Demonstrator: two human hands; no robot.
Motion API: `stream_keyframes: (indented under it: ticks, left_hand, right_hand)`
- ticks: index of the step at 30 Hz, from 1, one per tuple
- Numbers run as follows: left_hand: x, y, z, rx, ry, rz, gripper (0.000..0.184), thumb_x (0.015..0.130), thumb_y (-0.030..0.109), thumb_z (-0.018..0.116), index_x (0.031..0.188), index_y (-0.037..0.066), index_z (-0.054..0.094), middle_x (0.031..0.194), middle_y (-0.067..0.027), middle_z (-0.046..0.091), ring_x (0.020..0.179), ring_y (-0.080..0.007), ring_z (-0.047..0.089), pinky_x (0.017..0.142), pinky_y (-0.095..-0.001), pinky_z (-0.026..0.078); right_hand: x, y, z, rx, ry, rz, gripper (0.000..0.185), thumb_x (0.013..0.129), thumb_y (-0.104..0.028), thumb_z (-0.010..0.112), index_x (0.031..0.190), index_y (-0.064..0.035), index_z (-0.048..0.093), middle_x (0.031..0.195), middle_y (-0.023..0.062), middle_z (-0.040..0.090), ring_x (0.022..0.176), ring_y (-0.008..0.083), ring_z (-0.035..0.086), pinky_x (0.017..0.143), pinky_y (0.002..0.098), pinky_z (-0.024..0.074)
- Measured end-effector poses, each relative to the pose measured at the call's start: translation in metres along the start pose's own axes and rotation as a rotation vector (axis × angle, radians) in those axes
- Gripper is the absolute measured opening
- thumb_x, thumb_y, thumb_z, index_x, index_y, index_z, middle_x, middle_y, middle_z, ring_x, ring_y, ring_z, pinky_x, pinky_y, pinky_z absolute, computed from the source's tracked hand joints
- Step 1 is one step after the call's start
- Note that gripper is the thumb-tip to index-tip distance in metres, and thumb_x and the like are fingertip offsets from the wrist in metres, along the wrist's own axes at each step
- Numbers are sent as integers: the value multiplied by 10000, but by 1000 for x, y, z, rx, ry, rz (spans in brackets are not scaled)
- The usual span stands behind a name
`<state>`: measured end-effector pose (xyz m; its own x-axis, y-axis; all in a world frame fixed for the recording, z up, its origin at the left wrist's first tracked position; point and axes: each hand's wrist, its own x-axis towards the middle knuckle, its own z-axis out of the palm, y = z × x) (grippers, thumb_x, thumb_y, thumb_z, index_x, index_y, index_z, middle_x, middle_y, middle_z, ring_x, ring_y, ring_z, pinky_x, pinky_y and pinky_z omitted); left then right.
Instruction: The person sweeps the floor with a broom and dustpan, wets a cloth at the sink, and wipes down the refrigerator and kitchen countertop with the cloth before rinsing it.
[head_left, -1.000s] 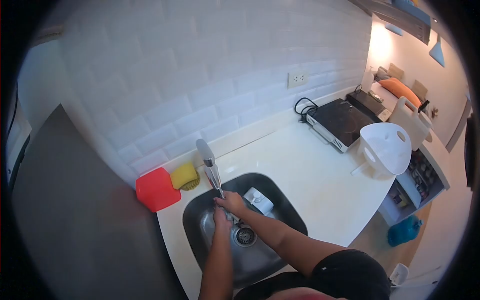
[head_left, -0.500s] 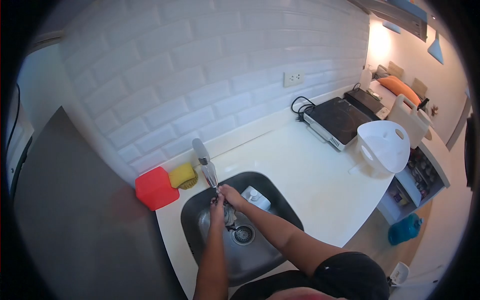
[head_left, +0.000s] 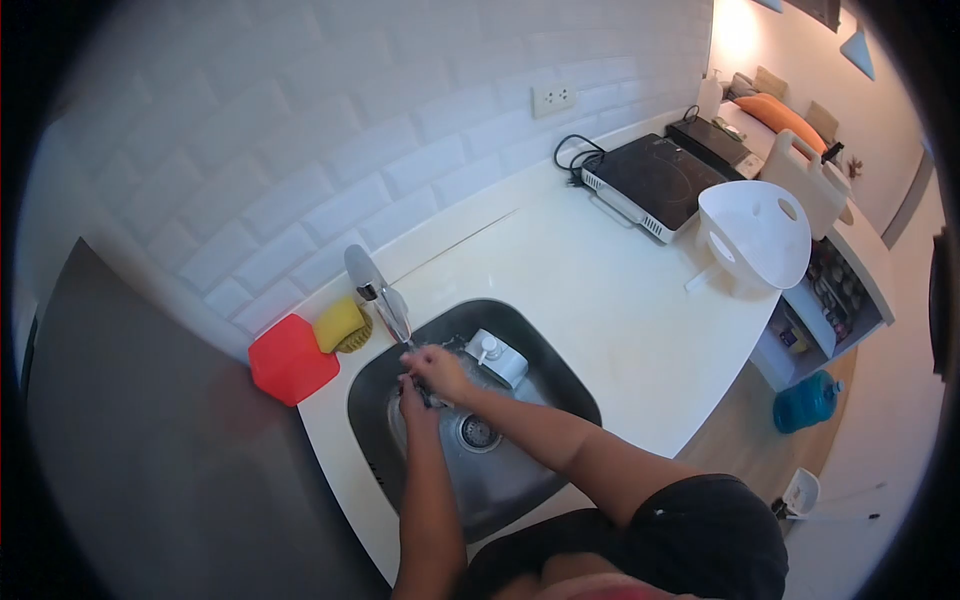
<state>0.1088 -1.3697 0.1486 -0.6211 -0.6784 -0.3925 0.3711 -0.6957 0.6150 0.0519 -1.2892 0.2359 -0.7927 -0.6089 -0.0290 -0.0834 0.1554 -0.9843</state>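
Note:
Both my hands are under the spout of the chrome faucet (head_left: pixel 383 300), over the steel sink (head_left: pixel 520 480). My right hand (head_left: pixel 438 372) has its fingers curled, close above my left. My left hand (head_left: pixel 412 396) is below it, also with bent fingers. Something small and pale shows between and below the hands, but they hide most of it, and I cannot tell whether it is an object or water. In the sink, to the right of my hands, a white pump bottle (head_left: pixel 497 358) lies tilted. The drain strainer (head_left: pixel 479 432) is just below my hands.
Left of the faucet sit a red container (head_left: pixel 293 360), a yellow sponge (head_left: pixel 338 325) and a round brush (head_left: pixel 357 332). Farther right on the counter are an induction cooktop (head_left: pixel 655 185) and a white basin (head_left: pixel 757 240). A blue water bottle (head_left: pixel 807 402) stands on the floor.
The view has shifted, so the counter items appear higher and slightly left. My right hand has shifted over my left, and less of the pale stuff below them shows.

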Motion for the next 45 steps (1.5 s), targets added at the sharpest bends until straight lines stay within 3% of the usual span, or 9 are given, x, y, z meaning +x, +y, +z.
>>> stream_keyframes:
  ticks: [3,8,14,16,20,28,37,39,45]
  left_hand:
    - [25,-9,-7,-355,-1110,9,285,954,341,425,1047,94,534,1050,-78,558,947,-205,565,859,-386,473]
    - [-35,12,66,-27,-10,-175,357,945,431,399,973,106,544,988,-54,571,899,-194,566,811,-383,470]
    - [13,17,19,-30,-564,-287,426,929,465,423,945,60,555,936,-76,585,870,-190,563,744,-352,453]
    - [-8,20,42,-27,-482,-268,461,930,454,445,984,12,564,974,-97,591,888,-189,566,760,-328,453]
    - [-29,16,74,302,91,-2,456,936,436,445,1011,1,560,999,-98,582,892,-194,560,763,-322,458]
    - [-29,17,68,816,-90,40,445,773,193,677,1134,18,485,1050,-95,565,968,-229,566,824,-381,452]
    - [-16,29,47,1603,-485,652,438,767,204,672,1135,24,518,1104,-200,557,1027,-340,541,846,-407,433]
    - [-24,36,55,1517,-647,603,390,809,247,614,1117,18,550,1112,-208,561,1066,-385,498,899,-437,394]
    - [-4,23,30,1379,-456,748,324,829,212,615,1025,-39,554,970,-188,540,896,-333,531,803,-399,426]
  right_hand:
    - [-19,7,27,-377,-3,-509,419,813,-439,586,731,-30,627,764,174,629,730,315,616,657,417,482]
    - [12,12,-5,-384,116,-136,506,825,-534,487,710,-64,637,765,162,632,735,352,617,677,455,479]
    - [-17,-13,4,-739,-208,-226,448,863,-462,483,1170,-138,519,1001,121,619,836,351,608,689,458,476]
    - [0,-3,-5,-410,25,-274,494,872,-483,454,717,-61,658,684,154,616,700,350,615,630,446,470]
    - [30,-6,-27,-460,1,-146,405,852,-435,499,816,-64,657,866,144,635,808,345,611,688,421,468]
    - [48,-47,-47,61,-448,93,216,766,-109,628,955,-15,584,860,51,593,821,131,552,738,274,440]
    - [62,-27,-38,34,-465,188,201,871,-169,534,970,-2,584,932,114,598,816,165,603,718,287,494]
    - [62,-11,-40,-482,-359,-518,292,867,-200,507,1083,-23,596,1090,159,574,913,270,611,819,378,488]
    - [44,-16,-39,-301,-252,-93,365,846,-334,575,899,18,654,772,148,637,704,210,603,687,343,483]
